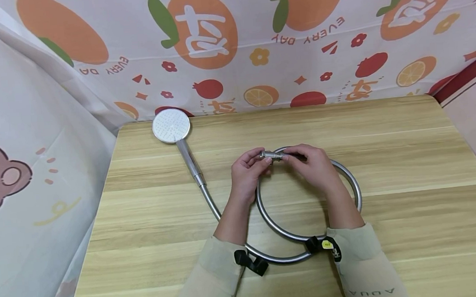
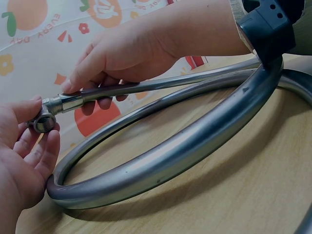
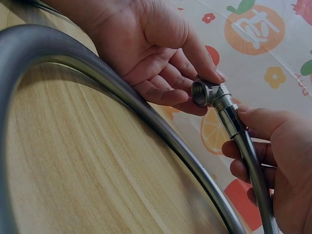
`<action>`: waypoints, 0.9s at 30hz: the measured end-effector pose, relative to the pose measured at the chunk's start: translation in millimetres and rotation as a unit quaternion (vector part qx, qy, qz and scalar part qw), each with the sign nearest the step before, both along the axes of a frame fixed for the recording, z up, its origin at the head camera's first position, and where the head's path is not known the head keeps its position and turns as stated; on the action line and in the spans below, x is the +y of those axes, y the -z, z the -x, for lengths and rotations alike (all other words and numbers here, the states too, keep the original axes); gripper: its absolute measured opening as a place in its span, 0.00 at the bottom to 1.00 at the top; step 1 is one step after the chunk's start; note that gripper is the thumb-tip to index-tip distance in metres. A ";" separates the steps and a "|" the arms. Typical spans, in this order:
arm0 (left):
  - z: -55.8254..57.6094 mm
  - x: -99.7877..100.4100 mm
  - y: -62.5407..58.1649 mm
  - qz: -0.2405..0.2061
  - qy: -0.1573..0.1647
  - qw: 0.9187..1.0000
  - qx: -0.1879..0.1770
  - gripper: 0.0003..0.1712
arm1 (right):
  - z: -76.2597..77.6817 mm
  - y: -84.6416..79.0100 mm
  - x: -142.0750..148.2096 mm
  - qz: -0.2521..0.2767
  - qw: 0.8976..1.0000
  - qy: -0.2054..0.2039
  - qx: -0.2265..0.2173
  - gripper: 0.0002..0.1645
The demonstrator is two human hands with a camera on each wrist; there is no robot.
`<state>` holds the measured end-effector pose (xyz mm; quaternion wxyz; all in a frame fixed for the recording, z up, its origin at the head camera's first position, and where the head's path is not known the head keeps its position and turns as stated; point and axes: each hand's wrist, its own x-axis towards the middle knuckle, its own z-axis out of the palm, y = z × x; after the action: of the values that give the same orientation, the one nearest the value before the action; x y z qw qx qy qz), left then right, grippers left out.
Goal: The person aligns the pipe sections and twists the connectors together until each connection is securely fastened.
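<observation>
Between thumb and fingertips, my left hand pinches a small metal angled pipe fitting with a threaded opening that shows in both wrist views. My right hand grips the end of a grey metal shower hose just behind its shiny collar. Collar and fitting sit end to end, in line with each other. From there the hose loops round on the table beneath both forearms. Its other end joins the handle of a shower head, which lies spray face up at the table's back left.
The wooden table has a fruit-printed curtain hanging along its back edge. Another pale cloth hangs at the left. Black camera mounts are strapped at both wrists, close over the hose loop.
</observation>
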<state>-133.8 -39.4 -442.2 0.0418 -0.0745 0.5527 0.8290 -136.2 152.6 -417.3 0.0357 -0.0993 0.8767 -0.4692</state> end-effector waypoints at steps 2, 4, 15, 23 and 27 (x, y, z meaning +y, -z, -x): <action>-0.2 0.0 0.0 0.001 0.001 1.000 0.000 0.25 | -0.4 -0.4 -0.3 0.001 1.000 0.002 0.000 0.23; -0.6 -0.1 0.0 0.002 0.002 1.000 0.001 0.25 | -0.6 -0.7 -0.6 0.003 1.000 0.004 0.000 0.23; -0.8 0.0 1.0 0.005 0.004 1.000 0.004 0.25 | 0.6 1.5 -1.1 0.009 1.000 0.003 -0.011 0.21; -0.7 -0.2 0.1 0.003 0.003 1.000 0.002 0.25 | 0.6 1.9 -0.8 0.011 1.000 0.003 -0.006 0.16; -0.8 -0.2 0.0 0.002 0.002 1.000 0.002 0.25 | -0.3 0.3 -1.0 0.010 1.000 0.005 -0.011 0.16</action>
<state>-133.0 -39.6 -442.2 0.0419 -0.0722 0.5548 0.8278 -135.9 151.6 -417.6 0.0420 -0.0902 0.8723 -0.4788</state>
